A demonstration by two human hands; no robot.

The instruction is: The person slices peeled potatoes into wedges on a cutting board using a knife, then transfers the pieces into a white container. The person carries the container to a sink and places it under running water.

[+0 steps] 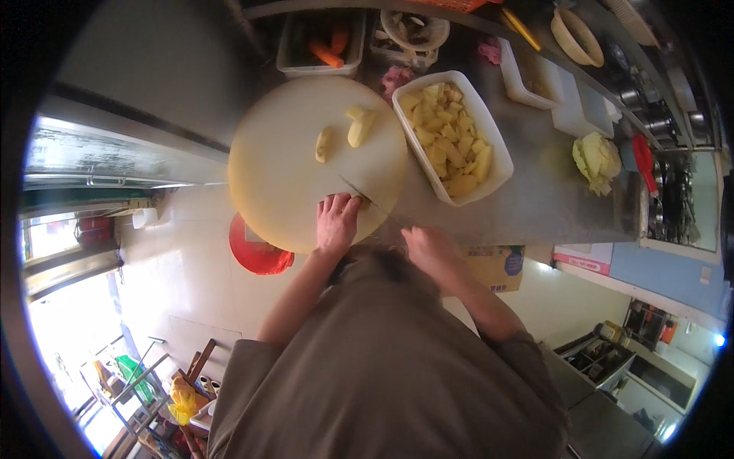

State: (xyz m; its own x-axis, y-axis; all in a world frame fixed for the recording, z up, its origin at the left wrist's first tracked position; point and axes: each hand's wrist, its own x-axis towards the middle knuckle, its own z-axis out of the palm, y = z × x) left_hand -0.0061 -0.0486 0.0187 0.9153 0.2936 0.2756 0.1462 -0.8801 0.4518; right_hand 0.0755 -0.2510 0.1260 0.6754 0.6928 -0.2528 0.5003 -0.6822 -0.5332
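On the round cutting board (275,143), my left hand (337,222) presses down near the front edge, its curled fingers on a small piece of pale vegetable that they mostly hide. My right hand (433,249) grips the handle of a knife (373,202), whose thin blade reaches left over the board, beside my left fingertips. Farther back on the board lie a peeled potato (359,132) with a smaller piece touching it, and a cut potato piece (323,144) to their left. A white plastic tub (500,155) full of cut potato chunks (450,135) stands right of the board.
Behind the board is a plastic container (321,72) with carrots (327,53). Beside it stands a white basket (416,43). Pink cloths (397,80) lie near the tub. A cabbage (596,163) rests at the right. A red bin (258,252) stands below the board's left edge.
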